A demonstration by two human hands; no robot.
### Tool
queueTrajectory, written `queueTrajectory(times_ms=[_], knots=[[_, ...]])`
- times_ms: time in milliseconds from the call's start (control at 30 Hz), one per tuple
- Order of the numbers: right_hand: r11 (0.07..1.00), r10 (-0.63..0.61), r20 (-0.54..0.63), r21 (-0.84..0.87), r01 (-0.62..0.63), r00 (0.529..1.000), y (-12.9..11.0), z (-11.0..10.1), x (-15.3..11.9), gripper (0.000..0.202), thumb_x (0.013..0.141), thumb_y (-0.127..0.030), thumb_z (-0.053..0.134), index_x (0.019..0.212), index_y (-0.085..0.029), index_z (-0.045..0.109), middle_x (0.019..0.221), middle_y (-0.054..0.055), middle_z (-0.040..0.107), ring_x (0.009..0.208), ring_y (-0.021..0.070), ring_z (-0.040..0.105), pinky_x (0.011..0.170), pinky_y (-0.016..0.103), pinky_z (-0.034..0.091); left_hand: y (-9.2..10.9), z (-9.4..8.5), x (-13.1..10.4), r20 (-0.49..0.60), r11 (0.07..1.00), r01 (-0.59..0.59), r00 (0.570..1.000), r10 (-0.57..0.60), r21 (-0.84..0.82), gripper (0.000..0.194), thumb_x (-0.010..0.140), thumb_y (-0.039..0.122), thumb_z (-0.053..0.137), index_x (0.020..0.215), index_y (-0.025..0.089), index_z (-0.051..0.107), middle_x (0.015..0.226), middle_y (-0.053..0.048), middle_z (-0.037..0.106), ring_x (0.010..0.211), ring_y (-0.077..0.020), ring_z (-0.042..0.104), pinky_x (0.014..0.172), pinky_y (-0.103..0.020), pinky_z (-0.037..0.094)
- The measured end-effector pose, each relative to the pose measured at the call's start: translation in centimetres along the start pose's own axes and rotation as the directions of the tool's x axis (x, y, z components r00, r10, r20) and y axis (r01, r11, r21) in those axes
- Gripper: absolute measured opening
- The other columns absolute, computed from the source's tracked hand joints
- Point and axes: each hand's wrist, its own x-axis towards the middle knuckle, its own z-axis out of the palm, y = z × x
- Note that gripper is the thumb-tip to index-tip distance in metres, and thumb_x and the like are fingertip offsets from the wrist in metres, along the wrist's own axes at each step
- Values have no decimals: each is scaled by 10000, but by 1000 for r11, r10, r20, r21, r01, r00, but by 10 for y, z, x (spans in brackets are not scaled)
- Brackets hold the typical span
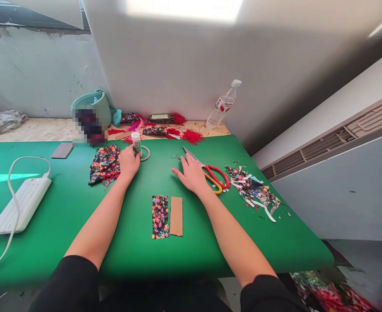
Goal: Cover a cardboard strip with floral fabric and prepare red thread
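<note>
Two bare hands are at work, the left hand (129,162) with its fingers curled round a small green tube (136,143) capped in white, the tube upright. The fingers of the right hand (192,174) are spread and loose, nothing visible in their grasp; they lie over or against the scissors (218,169), and contact cannot be told. A pale ring (149,153) sits just right of the tube, and a floral cloth (102,164) lies just left of the left hand. Nearer the person, between the forearms, a floral strip (160,217) and a brown card strip (176,216) lie side by side on the green table (128,251). Farther right is a heap of scraps (255,191); at the far edge are tasselled pieces (156,131) and a water bottle (223,106).

The step in hand looks like taking hold of the tube. Using it would call for bringing it clear of the ring and freeing the right hand to pull the cap.
</note>
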Motion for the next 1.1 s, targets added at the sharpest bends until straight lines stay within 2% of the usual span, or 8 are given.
queueTrajectory(times_ms=[100,233,300,467,667,867,1000,1100], knots=[[994,103,-132,60,-95,986,8,-15,27,542,883,-454,438,1281,-87,481,1333,234,467,1193,367,468,947,520,414,0,2,-1,-7,1000,-3,1000,3,7,306,842,269,499,1125,156,526,1077,-143,626,1028,-315,557,839,-433,405],[936,352,-51,15,-352,935,28,-32,82,444,853,-291,500,1283,-182,480,1234,189,536,1104,353,528,856,527,458,-1,3,-2,-21,1000,0,1000,0,23,300,846,274,494,1121,159,527,1074,-150,614,1019,-319,549,830,-429,407],[896,444,5,-27,-444,896,37,-31,108,493,832,-330,552,1296,-187,466,1248,187,520,1140,344,505,877,518,447,-1,3,-2,-14,1000,-9,1000,10,30,284,847,279,494,1103,164,537,1072,-151,609,1015,-322,545,822,-427,410],[835,546,-28,-57,-547,837,49,-11,142,617,782,-422,629,1302,-135,461,1282,223,485,1195,363,446,883,497,435,-3,3,-1,4,998,-25,1000,25,56,279,862,292,480,1097,155,542,1072,-153,606,990,-328,543,801,-432,415],[890,454,-70,-20,-456,888,56,-3,143,300,829,-117,485,1091,-85,628,1139,206,594,1094,295,528,890,427,432,-4,5,-1,2,996,-43,999,43,76,315,873,305,471,1139,143,520,1081,-159,599,1003,-328,538,809,-438,413],[945,328,-229,73,-319,917,40,-51,142,353,864,-134,388,1140,-107,605,1112,134,634,1034,238,559,942,373,402,-7,6,-2,-22,994,-62,998,65,86,294,873,310,464,1126,173,524,1064,-149,607,990,-327,541,801,-434,415],[963,115,-450,271,12,886,8,-73,111,257,850,-206,477,1031,-145,649,1001,97,658,924,232,594,855,363,457,-6,5,-2,-26,995,-65,997,67,70,294,875,316,459,1124,175,528,1065,-150,611,993,-326,541,804,-431,413],[935,-14,-432,315,165,902,-15,-55,70,219,845,-195,489,980,-192,661,968,79,648,924,242,589,855,395,464,-6,4,-2,-16,997,-52,998,53,63,307,876,320,458,1135,170,525,1087,-151,607,1015,-326,534,827,-437,405]])
